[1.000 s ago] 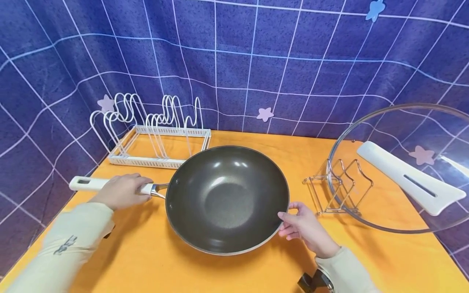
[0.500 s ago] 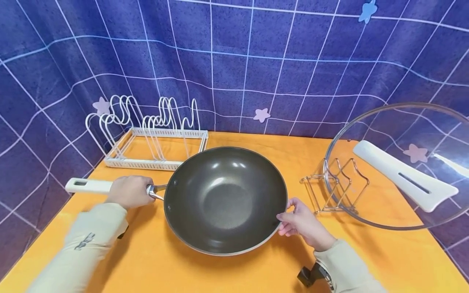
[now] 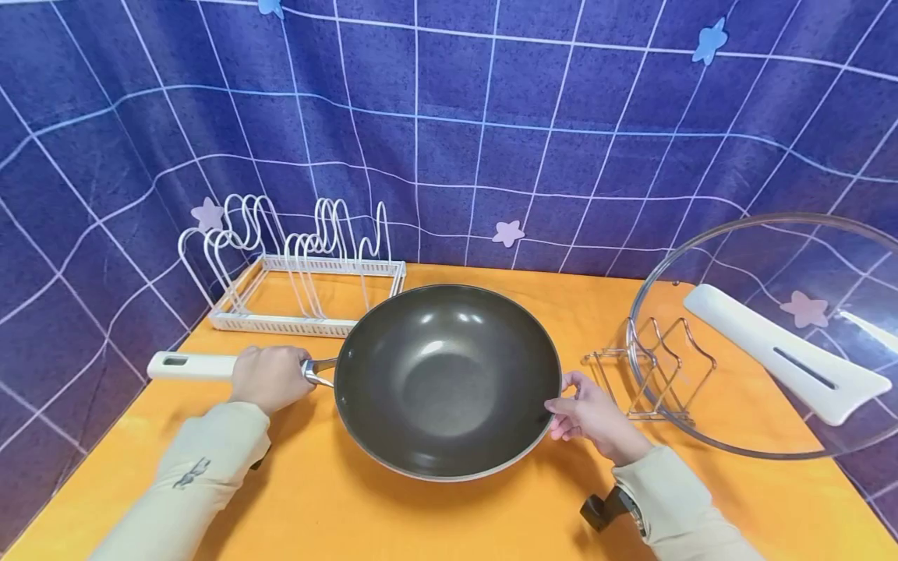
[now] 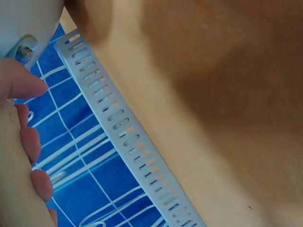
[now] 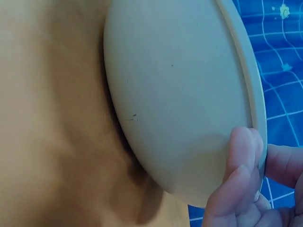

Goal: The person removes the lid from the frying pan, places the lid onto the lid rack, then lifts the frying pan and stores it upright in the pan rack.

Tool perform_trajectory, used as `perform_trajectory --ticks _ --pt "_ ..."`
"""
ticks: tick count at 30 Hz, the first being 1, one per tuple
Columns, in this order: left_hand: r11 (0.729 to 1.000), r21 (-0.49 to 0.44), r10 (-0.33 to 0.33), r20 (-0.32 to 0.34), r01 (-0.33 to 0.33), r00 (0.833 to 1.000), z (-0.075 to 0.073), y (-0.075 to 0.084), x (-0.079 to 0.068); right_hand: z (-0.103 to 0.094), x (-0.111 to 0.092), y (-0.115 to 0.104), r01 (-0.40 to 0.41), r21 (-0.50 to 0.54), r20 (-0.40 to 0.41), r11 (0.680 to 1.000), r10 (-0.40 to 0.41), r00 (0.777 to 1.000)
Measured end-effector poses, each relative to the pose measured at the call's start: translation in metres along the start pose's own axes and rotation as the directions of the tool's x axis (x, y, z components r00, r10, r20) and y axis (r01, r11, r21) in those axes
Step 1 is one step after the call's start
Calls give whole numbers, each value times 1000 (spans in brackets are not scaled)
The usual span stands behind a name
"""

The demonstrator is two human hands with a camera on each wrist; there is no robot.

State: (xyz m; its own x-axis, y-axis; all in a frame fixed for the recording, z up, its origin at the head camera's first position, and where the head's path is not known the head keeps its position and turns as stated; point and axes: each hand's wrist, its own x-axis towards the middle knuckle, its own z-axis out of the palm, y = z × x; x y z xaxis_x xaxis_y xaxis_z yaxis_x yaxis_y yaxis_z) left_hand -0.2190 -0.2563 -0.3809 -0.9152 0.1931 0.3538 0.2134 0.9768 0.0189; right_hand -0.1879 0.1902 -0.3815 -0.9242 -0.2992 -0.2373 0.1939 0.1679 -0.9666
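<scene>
A dark-coated wok [image 3: 449, 382] with a pale outside [image 5: 175, 90] is in the middle of the head view, its bowl facing up. My left hand [image 3: 272, 377] grips its white handle [image 3: 192, 366] close to the metal neck; in the left wrist view the curled fingers [image 4: 31, 142] wrap the handle. At the opposite side, my right hand [image 3: 592, 417] pinches the rim, thumb on the inside edge and fingers [image 5: 239, 151] against the outer wall. The underside is close over the orange tabletop in the right wrist view.
Behind the handle stands a white wire rack [image 3: 295, 323]. On the right, a small metal wire stand [image 3: 652, 374] holds a large glass lid [image 3: 744, 448] upright, with a white handle [image 3: 786, 351]. A blue gridded curtain [image 3: 449, 140] hangs behind the orange table [image 3: 435, 522].
My left hand has slid along the handle toward the wok's neck. The right hand keeps its pinch on the rim. The head view has shifted slightly.
</scene>
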Motion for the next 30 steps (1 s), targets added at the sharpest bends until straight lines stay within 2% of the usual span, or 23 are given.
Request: perform_trajectory --ticks 4,11,19,24,30 --pt "1000 15 10 -46 -9 999 5 9 4 -7 4 2 -6 -11 -18 1000 6 1000" --pt "999 -5 -37 15 37 999 2 24 13 -20 15 -5 4 -26 -94 1000 -6 996" --pt "999 -17 -52 -18 52 998 6 28 20 -27 22 -7 -9 -55 -128 998 2 992" --pt "998 -24 -51 -57 50 997 10 32 23 -30 28 -9 -24 -79 -186 997 9 982" --pt "997 -36 -63 -67 61 996 12 35 24 -28 32 -8 -49 -87 -254 995 26 967"
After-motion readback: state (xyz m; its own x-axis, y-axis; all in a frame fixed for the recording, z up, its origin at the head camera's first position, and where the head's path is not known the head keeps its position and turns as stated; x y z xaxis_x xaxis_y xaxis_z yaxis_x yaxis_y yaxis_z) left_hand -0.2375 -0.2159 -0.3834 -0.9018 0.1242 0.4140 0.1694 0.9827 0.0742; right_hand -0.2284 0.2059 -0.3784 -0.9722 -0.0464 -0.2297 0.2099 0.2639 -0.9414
